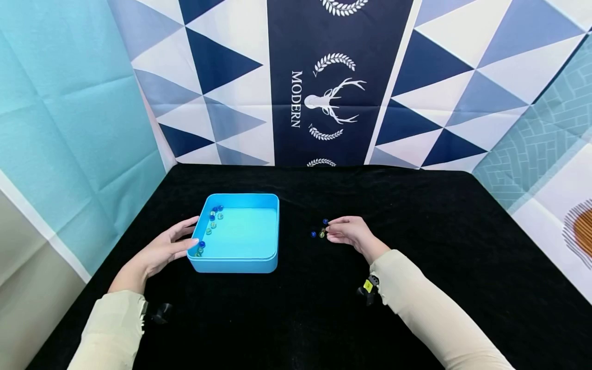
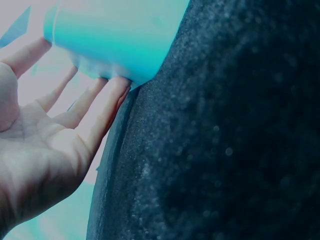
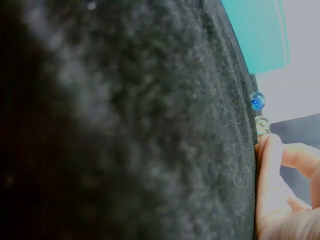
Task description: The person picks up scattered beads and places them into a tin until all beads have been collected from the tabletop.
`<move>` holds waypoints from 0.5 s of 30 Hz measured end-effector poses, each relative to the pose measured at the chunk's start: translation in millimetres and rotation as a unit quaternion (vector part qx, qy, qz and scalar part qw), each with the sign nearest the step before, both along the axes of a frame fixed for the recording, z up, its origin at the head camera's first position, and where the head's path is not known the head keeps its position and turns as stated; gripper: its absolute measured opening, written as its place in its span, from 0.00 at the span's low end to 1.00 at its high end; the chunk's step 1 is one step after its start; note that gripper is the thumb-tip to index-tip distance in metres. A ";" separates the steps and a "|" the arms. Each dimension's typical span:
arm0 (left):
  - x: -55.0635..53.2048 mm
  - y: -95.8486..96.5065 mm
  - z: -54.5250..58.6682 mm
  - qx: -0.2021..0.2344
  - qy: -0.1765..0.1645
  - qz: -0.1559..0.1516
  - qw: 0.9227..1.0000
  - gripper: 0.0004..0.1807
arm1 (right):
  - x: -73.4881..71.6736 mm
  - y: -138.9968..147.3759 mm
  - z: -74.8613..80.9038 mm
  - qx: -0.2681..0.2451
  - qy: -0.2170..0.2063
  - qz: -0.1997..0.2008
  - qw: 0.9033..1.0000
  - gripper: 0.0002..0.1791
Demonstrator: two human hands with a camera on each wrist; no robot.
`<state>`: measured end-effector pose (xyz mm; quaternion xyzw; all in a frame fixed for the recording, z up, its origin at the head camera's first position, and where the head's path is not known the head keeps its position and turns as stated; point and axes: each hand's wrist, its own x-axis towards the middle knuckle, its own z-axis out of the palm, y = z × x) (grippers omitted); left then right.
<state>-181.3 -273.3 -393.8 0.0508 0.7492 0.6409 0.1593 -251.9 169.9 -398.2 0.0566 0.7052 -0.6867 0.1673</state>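
A light blue square box (image 1: 233, 265) stands left of the table's middle. Several blue and clear marbles (image 1: 213, 225) lie inside along its left wall. My left hand (image 1: 159, 253) rests against that wall from outside, thumb at the rim; in the left wrist view its nearly straight fingers (image 2: 102, 107) touch the box's side. Right of the box, my right hand (image 1: 351, 234) pinches at a brownish-yellow marble (image 1: 323, 229), partly hidden by the fingertips. Close by are two blue marbles (image 1: 313, 234) and a yellowish clear one (image 3: 262, 125).
Black cloth (image 1: 296, 318) covers the table. A patterned curtain (image 1: 324, 87) hangs right behind the far edge, with light blue fabric (image 1: 78, 113) at the left side. Dark wrist cameras (image 1: 367, 290) sit on both sleeves.
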 end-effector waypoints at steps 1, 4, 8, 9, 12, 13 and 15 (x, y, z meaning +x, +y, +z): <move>-0.1 0.0 0.0 0.001 -0.001 0.002 1.000 0.43 | -0.4 -0.8 0.0 0.005 0.001 -0.001 1.000 0.14; -0.1 -0.1 -0.5 0.003 -0.004 0.003 1.000 0.43 | -2.0 -2.5 -0.7 0.017 0.004 0.000 1.000 0.13; -0.6 -0.1 -0.8 0.005 -0.005 0.006 1.000 0.43 | -4.7 -4.0 -2.5 0.023 0.009 0.008 1.000 0.13; -1.0 -0.1 -0.8 0.006 -0.004 0.006 1.000 0.43 | -5.1 -4.3 -2.7 0.025 0.010 0.012 1.000 0.14; -1.6 -0.2 -0.5 0.007 -0.002 0.005 1.000 0.43 | -5.4 -5.2 -2.5 0.039 0.018 0.032 0.999 0.16; -1.8 -0.3 -0.6 0.007 -0.001 0.005 1.000 0.43 | -5.4 -5.7 -2.2 0.045 0.021 0.040 0.998 0.16; -1.9 -0.4 -0.6 0.008 -0.002 0.004 1.000 0.43 | -5.1 -6.1 -1.3 0.061 0.028 0.061 0.996 0.15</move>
